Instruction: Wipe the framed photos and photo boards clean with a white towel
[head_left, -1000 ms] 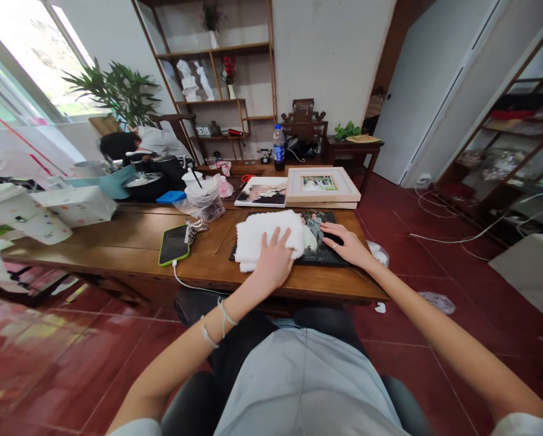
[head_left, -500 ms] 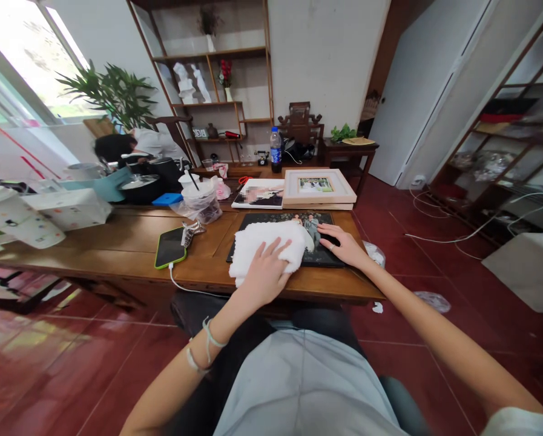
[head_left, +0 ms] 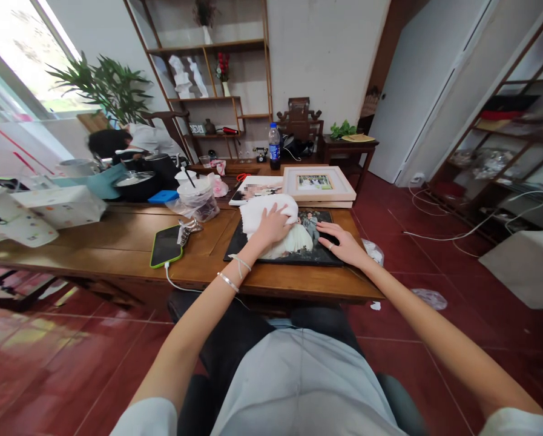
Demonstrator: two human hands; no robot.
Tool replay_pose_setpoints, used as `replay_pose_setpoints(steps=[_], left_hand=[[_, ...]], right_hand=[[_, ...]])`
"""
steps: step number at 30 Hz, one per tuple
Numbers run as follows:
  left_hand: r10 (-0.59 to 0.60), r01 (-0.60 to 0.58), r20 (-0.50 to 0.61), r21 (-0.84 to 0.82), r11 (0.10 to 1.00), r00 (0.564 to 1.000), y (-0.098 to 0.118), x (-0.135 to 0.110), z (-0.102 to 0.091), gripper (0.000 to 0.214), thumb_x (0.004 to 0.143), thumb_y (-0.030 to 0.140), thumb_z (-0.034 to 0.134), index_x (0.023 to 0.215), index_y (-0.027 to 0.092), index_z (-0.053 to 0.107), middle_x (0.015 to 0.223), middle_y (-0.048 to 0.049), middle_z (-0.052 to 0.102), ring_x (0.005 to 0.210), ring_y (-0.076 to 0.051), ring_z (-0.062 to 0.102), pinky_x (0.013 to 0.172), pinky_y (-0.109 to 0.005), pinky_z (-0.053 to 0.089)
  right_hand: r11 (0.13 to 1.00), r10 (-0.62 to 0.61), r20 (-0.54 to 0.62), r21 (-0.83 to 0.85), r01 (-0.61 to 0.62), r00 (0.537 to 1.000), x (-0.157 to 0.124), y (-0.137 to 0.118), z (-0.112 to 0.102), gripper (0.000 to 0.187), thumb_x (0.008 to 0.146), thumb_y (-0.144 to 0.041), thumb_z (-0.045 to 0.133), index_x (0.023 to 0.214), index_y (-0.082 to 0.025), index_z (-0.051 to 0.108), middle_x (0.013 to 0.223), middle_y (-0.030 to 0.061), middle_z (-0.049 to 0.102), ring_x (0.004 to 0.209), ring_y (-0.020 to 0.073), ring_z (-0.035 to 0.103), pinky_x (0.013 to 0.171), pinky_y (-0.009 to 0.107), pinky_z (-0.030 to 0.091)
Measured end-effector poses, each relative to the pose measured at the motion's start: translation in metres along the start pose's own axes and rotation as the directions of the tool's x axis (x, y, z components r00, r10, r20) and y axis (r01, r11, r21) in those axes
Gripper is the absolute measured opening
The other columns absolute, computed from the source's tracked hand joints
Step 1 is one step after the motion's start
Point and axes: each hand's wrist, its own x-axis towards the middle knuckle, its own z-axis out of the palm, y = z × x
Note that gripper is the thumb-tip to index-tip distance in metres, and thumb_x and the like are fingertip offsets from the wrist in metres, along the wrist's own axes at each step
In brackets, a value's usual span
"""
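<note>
A dark photo panel (head_left: 305, 260) with a couple in a white dress and grey suit lies flat near the table's front edge. My left hand (head_left: 273, 225) grips a white towel (head_left: 263, 212), bunched over the panel's upper left part and hiding that area. The towel's far edge overlaps the print behind. On the panel's right side rests my right hand (head_left: 339, 241), fingers stretched out and apart, with a ring on one finger. It holds nothing.
Behind the panel lie a photo print (head_left: 255, 189) and a pale picture frame (head_left: 346, 181). To the left are a charging phone (head_left: 166, 245), plastic cups in a bag (head_left: 201, 203) and a tissue pack (head_left: 60, 206). A blue-capped bottle (head_left: 275, 148) stands farther back. Another person bends low at left.
My left hand has pushed the towel away from me across the panel, uncovering the white dress and the panel's lower part. My right hand stays in place.
</note>
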Motion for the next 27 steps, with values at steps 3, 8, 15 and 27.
replay_pose_setpoints(steps=[3, 8, 15, 27], left_hand=[[0.0, 0.0, -0.008, 0.014, 1.0, 1.0, 0.003, -0.001, 0.001, 0.038, 0.094, 0.033, 0.039, 0.123, 0.017, 0.058, 0.15, -0.0071, 0.035, 0.139, -0.034, 0.025, 0.109, -0.06, 0.023], [0.025, -0.024, -0.034, 0.046, 0.999, 0.999, 0.021, -0.036, -0.003, 0.031, 0.091, 0.024, 0.044, 0.112, 0.017, 0.065, 0.148, -0.0069, 0.037, 0.138, -0.032, 0.028, 0.109, -0.059, 0.025], [0.099, -0.098, -0.051, 0.013, 0.995, 0.994, 0.039, -0.12, -0.016, 0.025, 0.086, 0.016, 0.046, 0.093, 0.017, 0.07, 0.149, -0.0036, 0.036, 0.14, -0.03, 0.026, 0.112, -0.055, 0.024], [0.119, -0.121, -0.072, -0.019, 0.992, 0.99, 0.043, -0.118, -0.013, 0.025, 0.087, 0.019, 0.047, 0.099, 0.018, 0.069, 0.149, -0.0029, 0.037, 0.139, -0.03, 0.027, 0.113, -0.054, 0.023]], right_hand=[[1.0, 0.003, -0.004, 0.004, -0.003, 1.0, 0.0, 0.0, 0.0, 0.032, 0.085, -0.031, 0.057, 0.115, -0.024, 0.067, 0.127, 0.008, 0.061, 0.123, 0.0262, 0.052, 0.107, 0.05, 0.039], [1.0, -0.003, -0.013, 0.009, 0.003, 1.0, 0.0, -0.001, 0.0, 0.031, 0.085, -0.031, 0.057, 0.114, -0.024, 0.068, 0.126, 0.008, 0.062, 0.122, 0.0263, 0.053, 0.107, 0.049, 0.039], [1.0, -0.017, -0.017, 0.005, 0.017, 1.0, 0.0, 0.002, 0.001, 0.032, 0.085, -0.03, 0.057, 0.114, -0.023, 0.067, 0.126, 0.0088, 0.062, 0.122, 0.0263, 0.052, 0.107, 0.05, 0.039], [1.0, -0.012, -0.002, -0.017, 0.012, 1.0, 0.001, 0.004, 0.001, 0.034, 0.086, -0.031, 0.056, 0.116, -0.02, 0.066, 0.126, 0.0109, 0.061, 0.122, 0.0265, 0.053, 0.107, 0.049, 0.039]])
